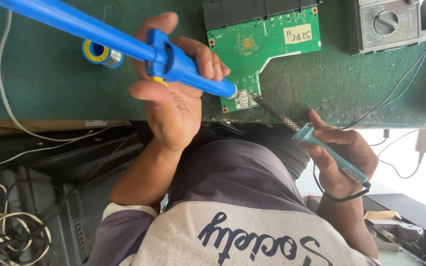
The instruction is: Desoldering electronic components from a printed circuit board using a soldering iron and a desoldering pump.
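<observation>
Labels: three in view
Pale yellow rect. sticker [297, 34] on green circuit board [265, 47]; small white strip label [96, 123] on bench edge; yellow label on solder spool [99, 52].

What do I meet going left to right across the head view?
Yellow-labelled solder spool → left hand gripping blue plastic desoldering pump → green circuit board → right hand holding teal soldering iron → grey dial multimeter.

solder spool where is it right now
In the head view the solder spool lies on the green mat at upper left, just below the blue desoldering pump, apart from the circuit board.
</observation>
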